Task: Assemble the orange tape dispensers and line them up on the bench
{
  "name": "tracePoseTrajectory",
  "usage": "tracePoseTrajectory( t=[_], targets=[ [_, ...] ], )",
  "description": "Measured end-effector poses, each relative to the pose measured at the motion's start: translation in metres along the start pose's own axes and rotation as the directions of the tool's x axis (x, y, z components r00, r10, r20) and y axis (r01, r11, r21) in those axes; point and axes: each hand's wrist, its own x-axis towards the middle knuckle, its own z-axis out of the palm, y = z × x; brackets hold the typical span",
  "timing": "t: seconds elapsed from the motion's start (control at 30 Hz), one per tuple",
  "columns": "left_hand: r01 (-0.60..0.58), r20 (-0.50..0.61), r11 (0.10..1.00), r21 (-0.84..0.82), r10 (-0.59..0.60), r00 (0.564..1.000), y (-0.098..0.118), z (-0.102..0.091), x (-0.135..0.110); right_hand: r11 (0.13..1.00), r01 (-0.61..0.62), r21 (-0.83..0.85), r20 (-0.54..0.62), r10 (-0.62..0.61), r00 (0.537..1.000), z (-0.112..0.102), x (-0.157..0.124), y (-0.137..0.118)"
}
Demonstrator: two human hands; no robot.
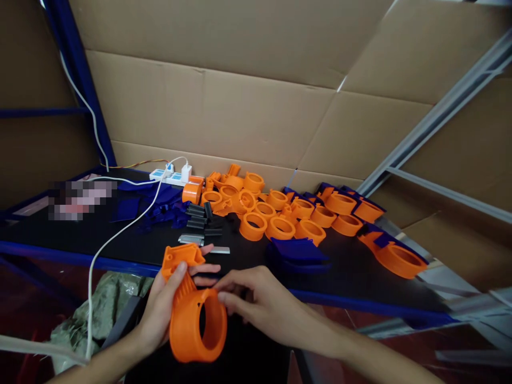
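Note:
In my left hand (162, 304) is an orange plastic tape dispenser body (188, 330), its wide ring low and its ribbed handle end up. My left thumb lies over the handle, with the other fingers stretched out behind it. Close to the ring's upper right rim, the thumb and curled forefinger of my right hand (256, 298) come together and touch the edge. Whether a small part sits between those fingertips is hidden. Beyond my hands, flat metal strips (220, 249) and black rollers (196, 222) lie on the black tabletop (240, 261).
Several orange dispenser bodies (253, 226) are heaped at the back. Blue plastic pieces lie in a stack (300, 250) and a loose pile (164, 208). A white cable (120, 229) runs from the power strip (176, 176) over the front edge. Cardboard (224, 112) walls the back.

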Motion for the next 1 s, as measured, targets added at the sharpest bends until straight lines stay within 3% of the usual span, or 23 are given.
tracePoseTrajectory(
  t=[0.07, 0.13, 0.2, 0.3, 0.4, 0.5, 0.57, 0.7, 1.0],
  targets=[
    [0.035, -0.044, 0.999, 0.019, -0.034, 0.998, 0.004, 0.0, 0.0, 0.972, 0.062, -0.228, -0.135, -0.094, 0.986, 0.001, 0.009, 0.011],
    [0.045, -0.06, 0.998, 0.051, -0.042, 0.997, 0.007, -0.001, 0.001, 0.892, 0.048, -0.449, -0.256, -0.179, 0.95, 0.0, 0.021, 0.026],
    [0.072, -0.052, 0.995, 0.071, -0.068, 0.996, 0.009, -0.003, 0.004, 0.799, 0.025, -0.601, -0.258, -0.223, 0.94, 0.001, 0.031, 0.042],
    [0.178, -0.002, 0.982, 0.056, -0.178, 0.984, 0.01, -0.007, 0.009, 0.704, 0.028, -0.71, -0.174, -0.214, 0.961, 0.004, 0.04, 0.058],
    [0.245, -0.026, 0.965, 0.09, -0.244, 0.969, 0.01, -0.01, 0.013, 0.742, 0.015, -0.671, -0.213, -0.211, 0.954, -0.001, 0.041, 0.061],
    [0.174, -0.128, 0.966, 0.193, -0.151, 0.98, 0.01, -0.004, 0.014, 0.876, -0.019, -0.483, -0.385, -0.192, 0.903, -0.015, 0.039, 0.052],
    [0.129, -0.14, 0.958, 0.256, -0.095, 0.986, 0.009, 0.002, 0.012, 0.943, 0.005, -0.334, -0.431, -0.157, 0.889, -0.025, 0.037, 0.041],
    [0.103, -0.043, 0.942, 0.32, -0.094, 0.995, 0.004, 0.005, 0.011, 0.976, 0.1, -0.194, -0.303, -0.157, 0.94, -0.032, 0.033, 0.02],
    [0.072, 0.052, 0.931, 0.357, -0.097, 0.994, 0.0, 0.0, 0.013, 0.96, 0.087, -0.266, -0.197, -0.143, 0.97, -0.021, 0.037, 0.019]
  ],
)
